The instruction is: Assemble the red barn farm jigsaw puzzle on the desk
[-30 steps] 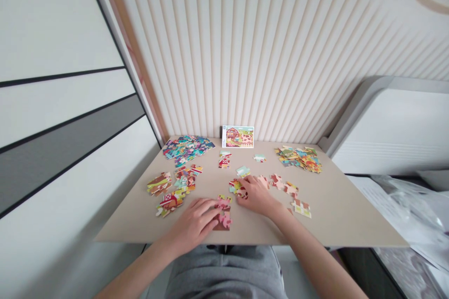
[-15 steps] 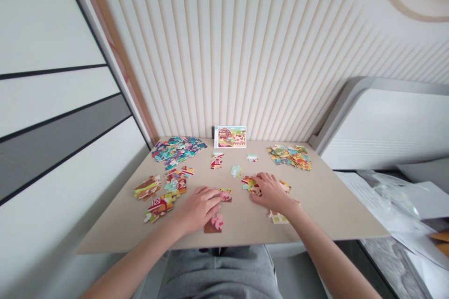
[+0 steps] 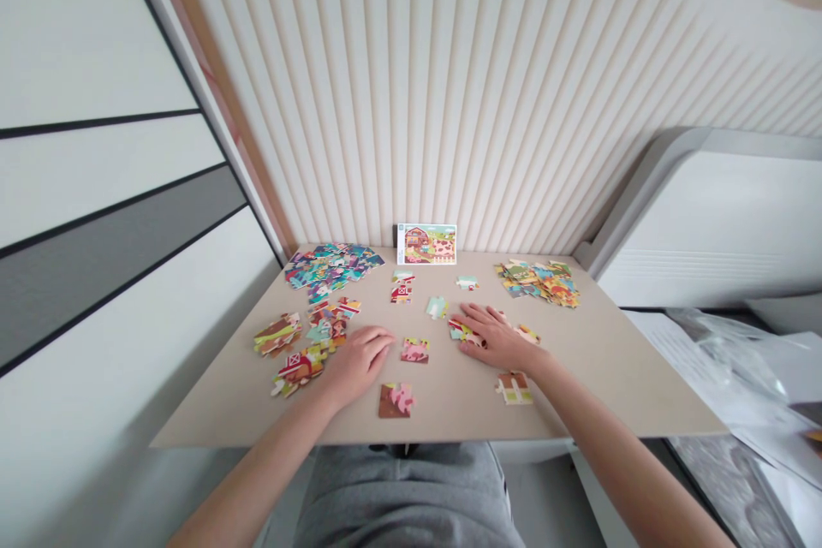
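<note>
My left hand (image 3: 360, 361) rests on the table, its fingers stretched loosely to the right and nothing visible in them. Just right of its fingertips lies a jigsaw piece with pink pigs (image 3: 416, 350). A corner piece with a pink pig on brown (image 3: 396, 400) lies nearer the front edge. My right hand (image 3: 493, 336) is spread flat over several farm jigsaw pieces (image 3: 462, 330), partly covering them. Below its wrist are white-fence pieces (image 3: 515, 390). A pale green piece (image 3: 437, 307) lies to the left of the right fingertips.
Against the ribbed wall stands a farm picture card (image 3: 427, 245). Before it lie red barn pieces (image 3: 402, 287) and a sky piece (image 3: 467, 282). Piles hold purple-blue pieces (image 3: 334, 267), yellow-orange pieces (image 3: 539, 282) and brown-green pieces (image 3: 278, 334). More farm pieces (image 3: 301, 366) lie left on the table (image 3: 616, 394).
My left hand has drawn back left from the pink-pig piece, which now shows fully. My right hand stays over the farm pieces, its fingers spread a little more. The view has shifted slightly.
</note>
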